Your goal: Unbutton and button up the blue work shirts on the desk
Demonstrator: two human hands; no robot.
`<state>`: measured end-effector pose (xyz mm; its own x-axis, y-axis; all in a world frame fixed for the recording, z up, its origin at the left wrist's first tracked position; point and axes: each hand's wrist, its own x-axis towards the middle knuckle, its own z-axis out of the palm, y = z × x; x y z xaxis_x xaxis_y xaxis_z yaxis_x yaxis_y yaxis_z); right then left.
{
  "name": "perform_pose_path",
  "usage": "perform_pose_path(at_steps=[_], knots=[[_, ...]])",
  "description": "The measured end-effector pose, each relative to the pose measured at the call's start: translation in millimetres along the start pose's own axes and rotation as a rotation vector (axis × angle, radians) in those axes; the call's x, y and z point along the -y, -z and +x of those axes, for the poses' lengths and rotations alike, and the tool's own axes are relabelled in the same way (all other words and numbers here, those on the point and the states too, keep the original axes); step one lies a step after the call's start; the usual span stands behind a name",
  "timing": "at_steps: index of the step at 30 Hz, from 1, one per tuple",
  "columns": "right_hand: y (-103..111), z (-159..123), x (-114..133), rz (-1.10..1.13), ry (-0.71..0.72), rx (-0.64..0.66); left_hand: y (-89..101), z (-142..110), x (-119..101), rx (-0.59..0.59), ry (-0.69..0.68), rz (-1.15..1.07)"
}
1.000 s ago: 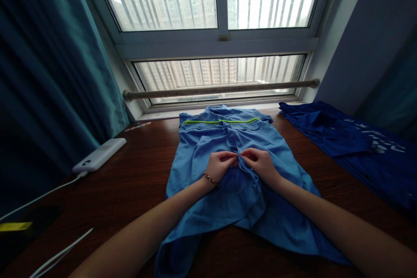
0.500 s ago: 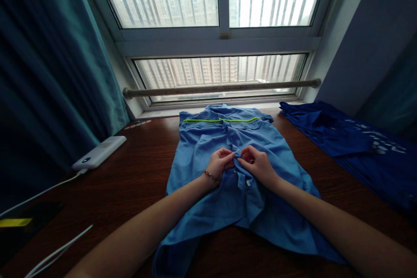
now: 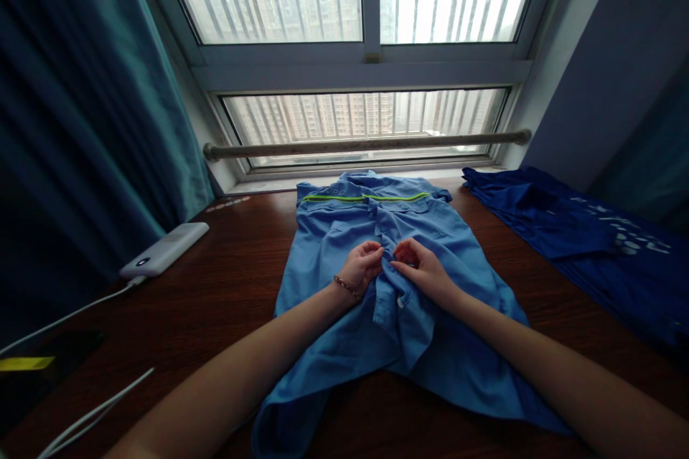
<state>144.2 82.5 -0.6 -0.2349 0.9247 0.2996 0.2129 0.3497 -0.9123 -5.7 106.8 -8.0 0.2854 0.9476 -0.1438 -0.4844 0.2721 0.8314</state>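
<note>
A light blue shirt with a yellow-green stripe across its chest lies front up, its collar toward the window. Along its middle, my left hand is closed in a pinch on the edge of the button placket. Just to the right, my right hand has its thumb and curled fingers against the same strip of cloth. The fingertips hide whatever small button or hole lies between them. Below the hands, the lower placket hangs loose, and a small white patch shows beside it. A beaded bracelet circles my left wrist.
Folded dark blue clothing lies at the right on the brown wooden table. A white power bank with a cable sits at the left, near the curtain. A metal bar crosses the window behind.
My hands have moved slightly apart, the left one a little leftward. The lower placket has shifted left and now hangs straighter below them.
</note>
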Motion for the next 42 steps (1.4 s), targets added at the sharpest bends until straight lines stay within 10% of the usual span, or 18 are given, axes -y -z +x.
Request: perform_pose_path(at_steps=[42], knots=[[-2,3,-14,-0.016,-0.192,0.08,-2.8,-8,6,0.274,-0.307,0.583]])
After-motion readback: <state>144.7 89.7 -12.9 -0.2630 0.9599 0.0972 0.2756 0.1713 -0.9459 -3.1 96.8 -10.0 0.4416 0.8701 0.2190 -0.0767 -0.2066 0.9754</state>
